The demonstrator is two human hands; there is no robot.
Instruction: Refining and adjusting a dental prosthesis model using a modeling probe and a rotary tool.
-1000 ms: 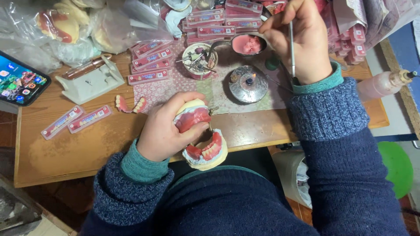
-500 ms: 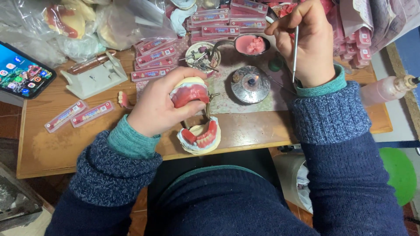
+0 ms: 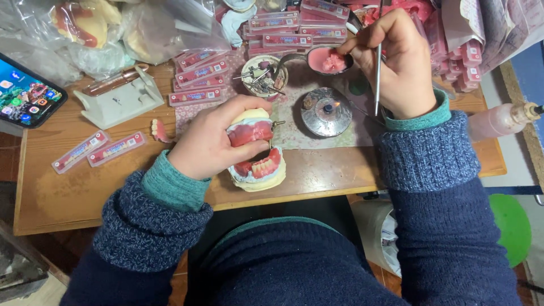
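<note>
Fingers (image 3: pixel 371 42) around upright metal tool (image 3: pixel 378 71), tip toward wax bowl (image 3: pixel 328 59)

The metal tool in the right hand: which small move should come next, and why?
Probably carry the metal tool from the small dish of pink wax toward the denture model. The right hand holds the tool beside that dish, and the left hand holds the model open, its teeth showing.

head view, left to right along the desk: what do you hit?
Smartphone → two flat tooth-card strips → white stand → left hand holding the hinged denture model → round metal burner → right hand gripping a thin metal tool → pink squeeze bottle.
</note>
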